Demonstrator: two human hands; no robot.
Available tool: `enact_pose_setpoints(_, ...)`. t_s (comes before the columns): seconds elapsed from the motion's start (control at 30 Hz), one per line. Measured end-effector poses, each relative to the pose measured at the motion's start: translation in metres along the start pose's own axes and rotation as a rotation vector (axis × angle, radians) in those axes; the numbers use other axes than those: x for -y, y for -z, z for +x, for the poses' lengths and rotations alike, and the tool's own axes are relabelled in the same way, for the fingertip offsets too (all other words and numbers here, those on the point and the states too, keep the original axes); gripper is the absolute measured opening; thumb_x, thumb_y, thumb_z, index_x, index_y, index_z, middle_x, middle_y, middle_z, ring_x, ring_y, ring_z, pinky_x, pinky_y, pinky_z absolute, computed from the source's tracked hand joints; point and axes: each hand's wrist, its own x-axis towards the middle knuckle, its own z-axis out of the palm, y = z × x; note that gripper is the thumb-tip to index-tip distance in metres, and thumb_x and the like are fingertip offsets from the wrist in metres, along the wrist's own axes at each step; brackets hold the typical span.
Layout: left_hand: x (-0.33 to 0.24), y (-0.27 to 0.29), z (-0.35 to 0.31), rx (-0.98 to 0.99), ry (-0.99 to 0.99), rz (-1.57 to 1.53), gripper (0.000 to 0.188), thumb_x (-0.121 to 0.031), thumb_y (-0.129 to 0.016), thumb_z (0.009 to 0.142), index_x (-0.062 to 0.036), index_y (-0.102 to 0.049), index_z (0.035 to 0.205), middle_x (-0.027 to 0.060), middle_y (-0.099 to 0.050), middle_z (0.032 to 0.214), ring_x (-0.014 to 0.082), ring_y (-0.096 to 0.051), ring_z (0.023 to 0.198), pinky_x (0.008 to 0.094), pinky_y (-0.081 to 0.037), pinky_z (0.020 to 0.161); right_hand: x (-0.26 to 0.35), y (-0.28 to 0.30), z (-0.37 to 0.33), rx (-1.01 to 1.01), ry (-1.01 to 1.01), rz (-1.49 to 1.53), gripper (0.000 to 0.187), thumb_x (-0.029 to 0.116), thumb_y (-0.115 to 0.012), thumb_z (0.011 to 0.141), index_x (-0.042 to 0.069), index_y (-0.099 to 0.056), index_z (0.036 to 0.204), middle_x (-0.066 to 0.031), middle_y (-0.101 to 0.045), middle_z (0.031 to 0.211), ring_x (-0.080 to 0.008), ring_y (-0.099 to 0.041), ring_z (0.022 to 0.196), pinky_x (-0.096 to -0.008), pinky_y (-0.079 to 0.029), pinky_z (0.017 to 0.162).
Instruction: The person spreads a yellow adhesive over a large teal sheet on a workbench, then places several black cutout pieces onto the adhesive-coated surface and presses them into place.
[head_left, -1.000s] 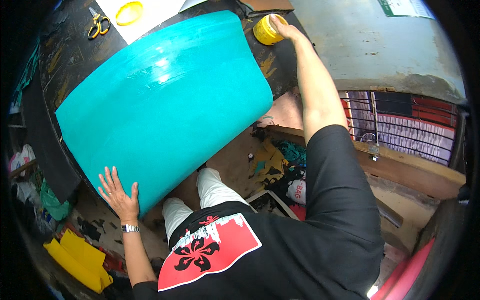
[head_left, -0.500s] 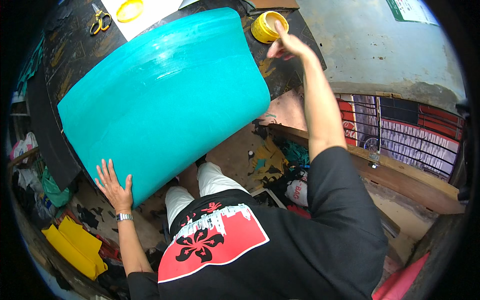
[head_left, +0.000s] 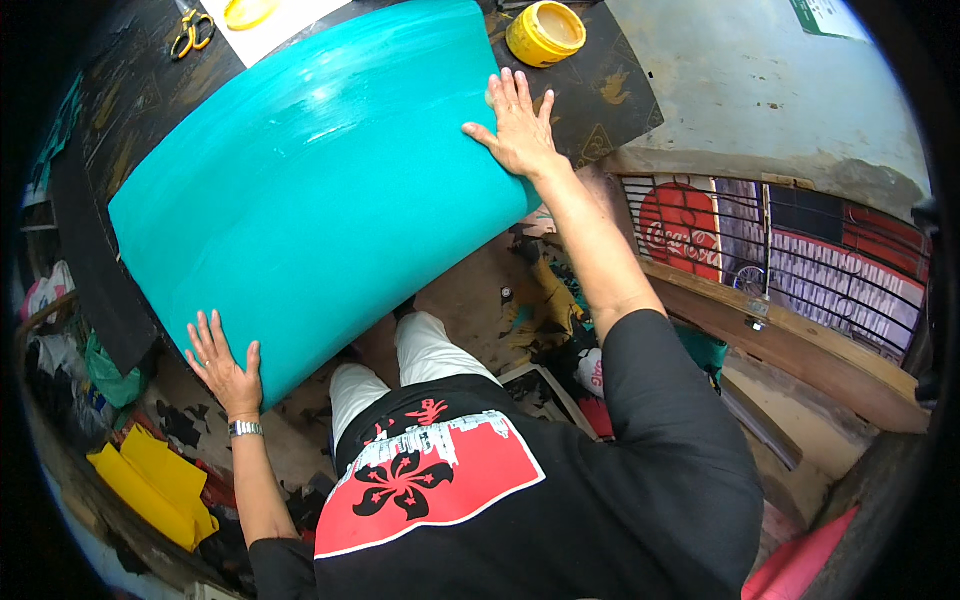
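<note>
A large turquoise sheet (head_left: 300, 190) lies over the dark table top, its near part curving down over the edge toward my legs. Wet-looking streaks shine on its far part. My left hand (head_left: 224, 365) rests flat on the sheet's near left corner, fingers spread. At the sheet's right edge, my right hand (head_left: 518, 128) lies palm down with its fingers apart, holding nothing. Just beyond that hand stands an open yellow tub (head_left: 545, 35) with a pale yellowish substance inside.
Yellow-handled scissors (head_left: 192, 35) and a yellow lid (head_left: 248, 12) on a white sheet are at the far left. A barred window (head_left: 770, 250) is on the right. Scraps litter the floor (head_left: 460, 285) below; folded yellow material (head_left: 155, 485) lies at lower left.
My right hand has come down from beside the tub onto the sheet's right edge and opened out flat. My left hand stays on the near left corner.
</note>
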Motion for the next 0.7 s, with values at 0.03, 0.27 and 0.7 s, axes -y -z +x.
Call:
enact_pose_setpoints(0.03,0.0,0.0,-0.001,0.006,0.005,0.0,0.081,-0.063,-0.054,0.089,-0.0201,-0.033,0.155,0.003,-0.025,0.164,0.0284,-0.016,0.152,0.056,-0.009,0.121,0.006,0.003,-0.001,-0.003,0.016,-0.007,0.101,0.076,-0.042,0.089,0.01,-0.011,0.16,-0.0115,-0.006,0.167,-0.0272,0.0,0.154,-0.0601,0.005,0.12)
enact_pose_setpoints(0.27,0.002,-0.003,-0.001,0.001,0.009,-0.005,0.083,-0.062,-0.057,0.088,-0.0211,-0.031,0.156,0.0028,-0.022,0.164,0.0285,-0.014,0.152,0.0574,-0.009,0.121,0.152,-0.025,-0.028,-0.1,0.183,0.109,0.106,0.077,-0.045,0.086,0.007,-0.014,0.159,-0.0146,-0.009,0.166,-0.0284,-0.003,0.154,-0.0626,0.003,0.119)
enact_pose_setpoints(0.7,0.034,0.006,-0.028,0.025,-0.06,-0.141,0.082,-0.054,-0.062,0.089,-0.0169,-0.032,0.156,0.0074,-0.025,0.163,0.0281,-0.018,0.152,0.0532,-0.013,0.122,0.177,-0.004,-0.015,-0.067,0.176,0.083,0.096,0.071,-0.043,0.092,0.01,-0.013,0.159,-0.0121,-0.011,0.166,-0.0253,-0.005,0.154,-0.0646,0.004,0.118)
